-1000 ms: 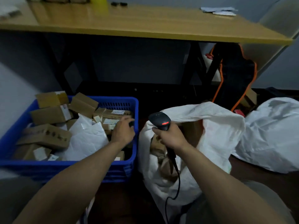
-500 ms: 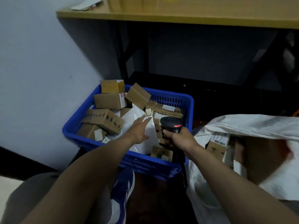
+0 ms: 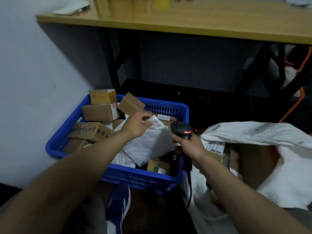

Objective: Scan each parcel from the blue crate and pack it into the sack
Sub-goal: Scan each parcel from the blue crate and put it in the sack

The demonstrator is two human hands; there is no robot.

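The sack runs off the right edge; a parcel label inside is unreadable.

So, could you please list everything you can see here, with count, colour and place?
crate: one, blue, on the floor beside the sack
boxes: several, brown, piled in the crate
mailer: one, white, held above the crate
scanner: one, black, over the crate's right edge
sack: one, white, open, right of the crate
table: one, light wood, behind the crate
shoe: one, blue, before the crate
left hand: one, holds the mailer
right hand: one, grips the scanner
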